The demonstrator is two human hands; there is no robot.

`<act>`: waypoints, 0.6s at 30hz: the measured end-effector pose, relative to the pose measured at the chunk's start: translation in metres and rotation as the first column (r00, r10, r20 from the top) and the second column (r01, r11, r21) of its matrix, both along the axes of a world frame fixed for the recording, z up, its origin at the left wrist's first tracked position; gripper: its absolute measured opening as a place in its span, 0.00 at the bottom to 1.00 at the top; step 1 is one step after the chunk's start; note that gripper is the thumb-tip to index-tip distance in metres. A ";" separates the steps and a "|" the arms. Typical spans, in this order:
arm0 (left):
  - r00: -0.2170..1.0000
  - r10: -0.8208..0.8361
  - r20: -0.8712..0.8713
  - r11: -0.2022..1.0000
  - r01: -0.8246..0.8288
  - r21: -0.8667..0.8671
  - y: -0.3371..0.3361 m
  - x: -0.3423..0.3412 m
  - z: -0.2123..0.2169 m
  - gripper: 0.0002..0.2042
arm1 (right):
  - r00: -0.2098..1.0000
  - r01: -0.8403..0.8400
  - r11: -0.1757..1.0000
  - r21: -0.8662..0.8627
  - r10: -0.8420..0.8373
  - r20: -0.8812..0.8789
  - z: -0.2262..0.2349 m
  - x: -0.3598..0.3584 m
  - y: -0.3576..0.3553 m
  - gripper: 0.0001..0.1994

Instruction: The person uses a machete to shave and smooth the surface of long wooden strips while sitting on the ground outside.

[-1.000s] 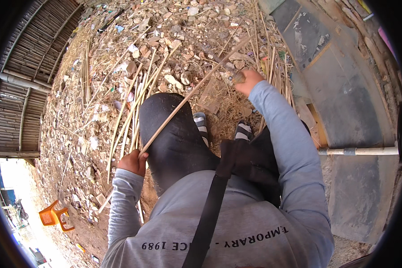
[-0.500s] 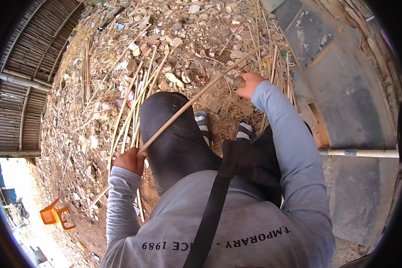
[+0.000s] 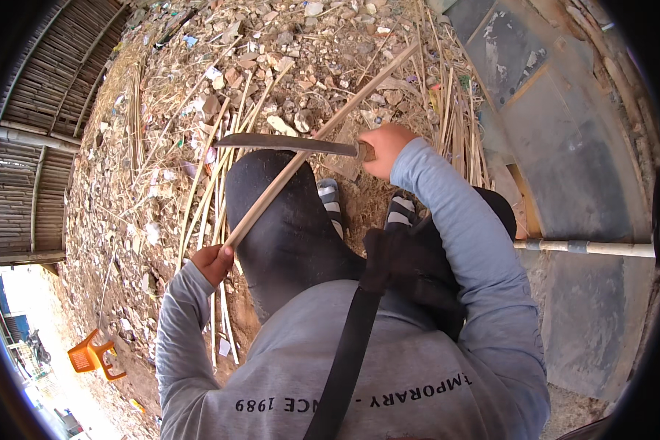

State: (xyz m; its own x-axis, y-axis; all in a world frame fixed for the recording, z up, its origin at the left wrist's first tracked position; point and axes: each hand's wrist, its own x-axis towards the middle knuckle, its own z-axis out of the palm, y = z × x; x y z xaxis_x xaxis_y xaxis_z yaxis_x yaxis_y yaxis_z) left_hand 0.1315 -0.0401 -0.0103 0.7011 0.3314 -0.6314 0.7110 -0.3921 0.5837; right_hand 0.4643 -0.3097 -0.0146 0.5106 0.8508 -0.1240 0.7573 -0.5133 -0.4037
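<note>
My left hand (image 3: 214, 264), beside my left knee, is closed around the near end of a long bamboo strip (image 3: 265, 201). The strip slants over my left thigh, away and to the right. In front of my knees, my right hand (image 3: 389, 150) grips the short handle of a machete (image 3: 290, 143). Its long, dark blade points left and lies across the strip; from here I cannot tell whether blade and strip touch. Several thin, pale bamboo strips (image 3: 202, 202) lie on the ground just past my left hand.
More cut strips (image 3: 458, 125) are heaped on the right, next to dark flat panels (image 3: 579, 169) and a pale pole (image 3: 616, 250). Stones and litter cover the ground (image 3: 271, 44). A bamboo-slat wall (image 3: 59, 88) stands at far left, an orange plastic chair (image 3: 89, 358) at lower left.
The machete has swung from pointing away to lying crosswise over the strip. My right hand has come left and slightly nearer. The strip has shifted away, its tail no longer showing behind my left hand.
</note>
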 end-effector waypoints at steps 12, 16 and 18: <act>0.988 0.127 -0.093 0.934 -0.151 -0.324 -0.003 0.008 0.012 0.24 | 1.000 -0.009 1.000 0.014 0.009 0.006 0.005 -0.004 0.005 0.11; 0.985 0.100 -0.140 0.877 -0.153 -0.455 -0.004 0.018 0.019 0.24 | 0.932 0.332 0.933 0.139 -0.301 -0.202 -0.023 0.048 -0.019 0.11; 0.978 0.095 -0.184 0.873 -0.170 -0.456 -0.004 0.020 0.023 0.24 | 0.930 0.340 0.935 0.100 -0.319 -0.182 -0.008 0.050 -0.021 0.11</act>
State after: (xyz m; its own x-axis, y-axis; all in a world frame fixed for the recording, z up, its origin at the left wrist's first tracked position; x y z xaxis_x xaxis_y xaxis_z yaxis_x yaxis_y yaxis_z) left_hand 0.1515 -0.0441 0.0127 0.5552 0.0543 -0.8299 0.8310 0.0037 0.5562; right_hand 0.5148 -0.3309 -0.0228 0.7471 0.6520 -0.1295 0.4741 -0.6592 -0.5837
